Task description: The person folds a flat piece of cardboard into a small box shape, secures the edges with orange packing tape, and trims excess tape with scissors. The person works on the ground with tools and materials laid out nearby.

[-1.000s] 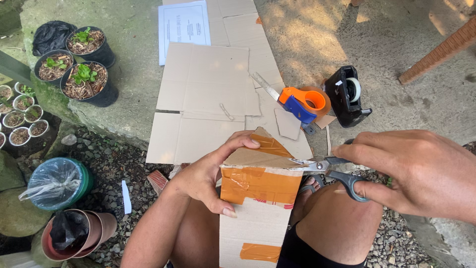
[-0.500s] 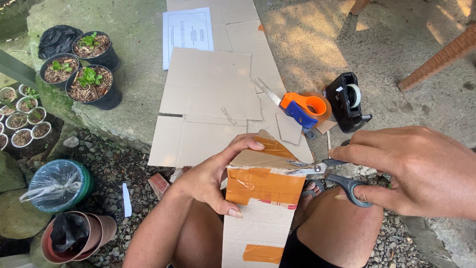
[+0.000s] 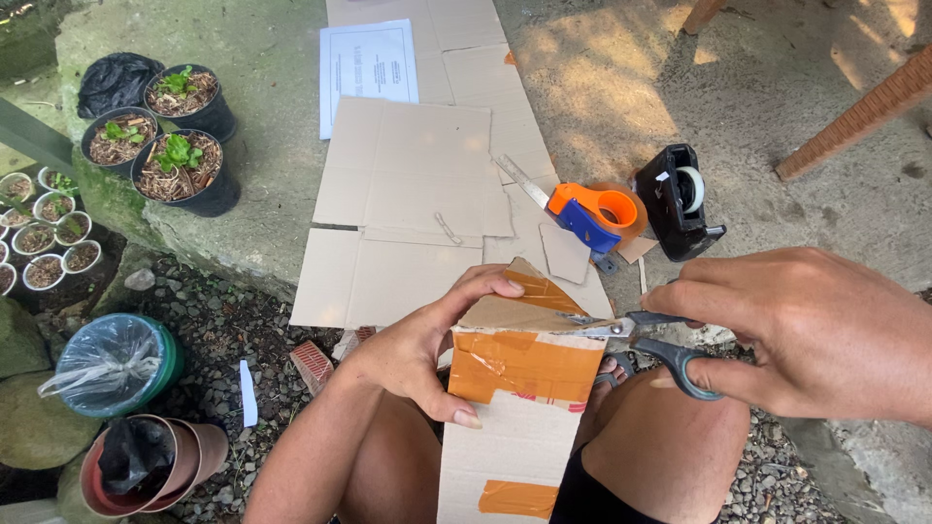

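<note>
Scissors (image 3: 646,342), gripped in right hand (image 3: 815,330), have advanced slightly into taped cardboard piece (image 3: 524,383), clasped by left hand (image 3: 417,359); tape dispenser (image 3: 594,209) at twelve o'clock.

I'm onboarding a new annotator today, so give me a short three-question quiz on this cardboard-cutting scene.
1. True or false: the right hand holds grey-handled metal scissors whose blades meet the top edge of the brown cardboard box patched with orange tape.
2. Which hand steadies that box? A) left hand B) right hand C) neither
3. Fill in: the orange-and-blue tape dispenser lies on the flattened brown cardboard sheets, beside a ____ desktop tape dispenser.

Key
1. True.
2. A: thumb and fingers grip the box's upper left side.
3. Black.
</note>
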